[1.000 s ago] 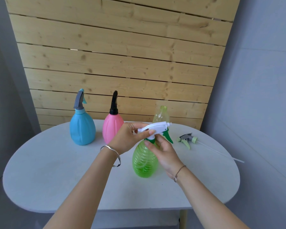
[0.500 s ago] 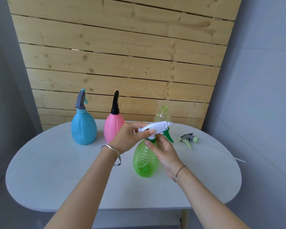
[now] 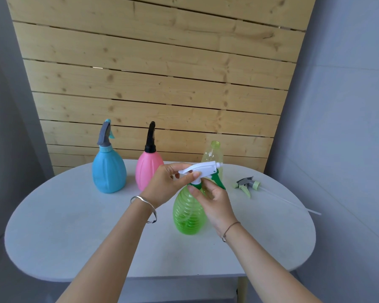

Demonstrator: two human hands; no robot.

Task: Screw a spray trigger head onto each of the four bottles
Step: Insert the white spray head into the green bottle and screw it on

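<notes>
The white spray head (image 3: pixel 202 168) is sitting on the green bottle (image 3: pixel 187 213) in the middle of the white table (image 3: pixel 74 226). The left hand (image 3: pixel 166 184) is pinching the head's back end, and the right hand (image 3: pixel 214 200) is pinching the green ring (image 3: pixel 195 186) at the neck. Behind, a blue bottle (image 3: pixel 108 171) and a pink bottle (image 3: pixel 148 171) are wearing heads, a pale bottle (image 3: pixel 212 154) is standing open, and a loose head (image 3: pixel 246 184) is lying at the right.

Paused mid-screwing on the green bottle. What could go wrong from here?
1. Neither hand seems to grip the body of the green bottle: the left hand holds the white spray head, the right hand pinches the collar, so twisting might spin or tip it.
2. The loose spray head has a thin tube reaching towards the table edge; the right arm could knock it off.
</notes>
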